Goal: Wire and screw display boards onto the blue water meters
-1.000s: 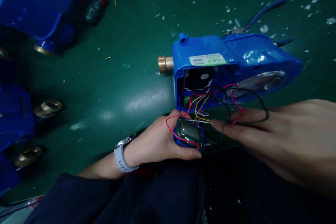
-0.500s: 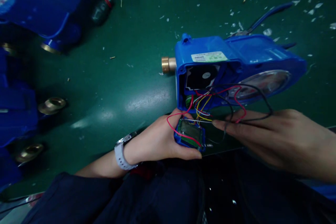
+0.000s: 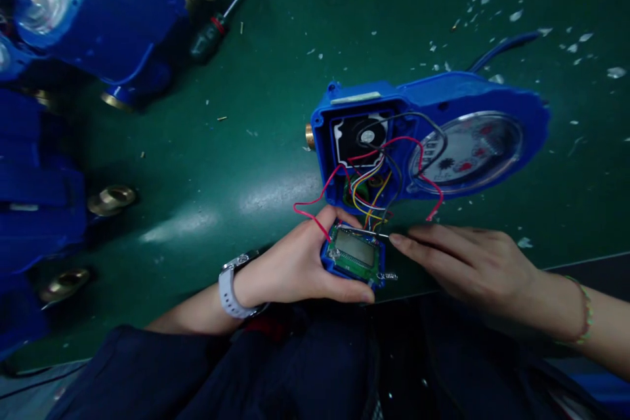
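My left hand (image 3: 300, 266), a white watch on its wrist, is closed around a small blue display module (image 3: 355, 254) with a green circuit board and an LCD screen. Several coloured wires (image 3: 371, 177) run from the module up into an opened blue water meter housing (image 3: 428, 138) lying on the green mat. The meter's round dial (image 3: 467, 151) faces up. My right hand (image 3: 462, 262) lies flat beside the module, its fingers stretched out, the fingertip touching the module's upper right corner near the wires.
More blue meter bodies (image 3: 93, 13) with brass fittings (image 3: 111, 198) crowd the left side. A screwdriver (image 3: 216, 23) lies at the top, blue-handled pliers (image 3: 502, 46) behind the meter. White plastic chips litter the mat (image 3: 236, 164) at the upper right.
The meter has tipped so its dial and open compartment face up. My right hand has drawn back out of the black wire loop and now rests by the module. The view shifted down.
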Tool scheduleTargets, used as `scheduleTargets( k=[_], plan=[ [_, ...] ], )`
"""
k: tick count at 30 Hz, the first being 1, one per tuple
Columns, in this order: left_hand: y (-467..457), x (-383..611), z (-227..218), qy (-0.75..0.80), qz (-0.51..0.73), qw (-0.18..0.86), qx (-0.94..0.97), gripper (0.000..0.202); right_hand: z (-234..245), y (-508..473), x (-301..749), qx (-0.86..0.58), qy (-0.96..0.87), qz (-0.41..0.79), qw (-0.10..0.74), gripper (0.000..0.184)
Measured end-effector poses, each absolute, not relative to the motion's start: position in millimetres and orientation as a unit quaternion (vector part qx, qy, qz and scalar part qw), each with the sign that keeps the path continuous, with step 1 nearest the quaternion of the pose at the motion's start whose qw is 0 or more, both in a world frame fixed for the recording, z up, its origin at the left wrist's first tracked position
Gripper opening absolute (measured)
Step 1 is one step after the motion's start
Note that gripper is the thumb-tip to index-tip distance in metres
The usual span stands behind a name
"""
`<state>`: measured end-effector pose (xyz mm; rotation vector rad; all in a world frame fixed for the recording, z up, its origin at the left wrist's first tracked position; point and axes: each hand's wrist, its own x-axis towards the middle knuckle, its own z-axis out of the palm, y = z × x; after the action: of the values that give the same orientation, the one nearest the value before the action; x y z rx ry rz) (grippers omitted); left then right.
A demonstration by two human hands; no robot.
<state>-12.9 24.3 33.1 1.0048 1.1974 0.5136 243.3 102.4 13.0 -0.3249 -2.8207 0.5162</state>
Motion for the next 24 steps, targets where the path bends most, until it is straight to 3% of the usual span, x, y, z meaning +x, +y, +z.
scheduleTargets(
  k=[18,24],
  plan=[
    [20,-9,29,0.517,0.327,0.681,0.402,0.061,20,99,228,-0.202,-0.859,0.446,0.146,0.031],
    [20,-13,28,0.515,0.309,0.668,0.438,0.061,34,111,227,-0.199,-0.861,0.455,0.110,0.032]
  ],
)
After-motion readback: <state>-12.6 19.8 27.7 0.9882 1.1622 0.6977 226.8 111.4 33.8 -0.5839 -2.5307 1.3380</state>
